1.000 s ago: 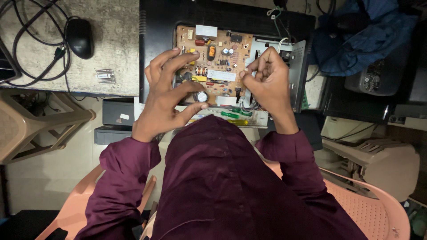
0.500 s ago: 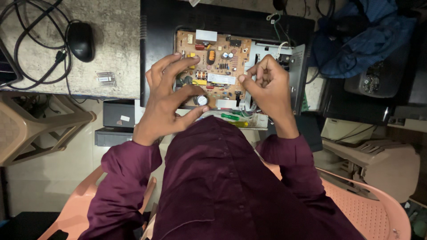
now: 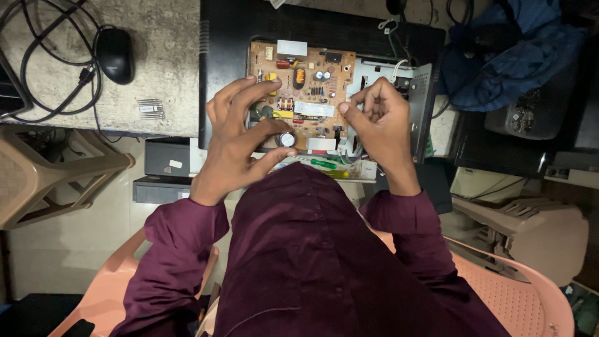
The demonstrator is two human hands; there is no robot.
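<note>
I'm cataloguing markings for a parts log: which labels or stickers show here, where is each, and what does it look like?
White rectangular label: top edge of the tan circuit board.
Small striped sticker: grey stone tabletop, left of the board.
Small white sticker: dark box below the tabletop.

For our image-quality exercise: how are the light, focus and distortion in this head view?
Head view: dim, warm light; the circuit board between the left hand and right hand is brightest and fairly sharp; the frame's edges and corners fall dark; the maroon shirt looms large from wide-angle stretch; no strong glare.
</note>
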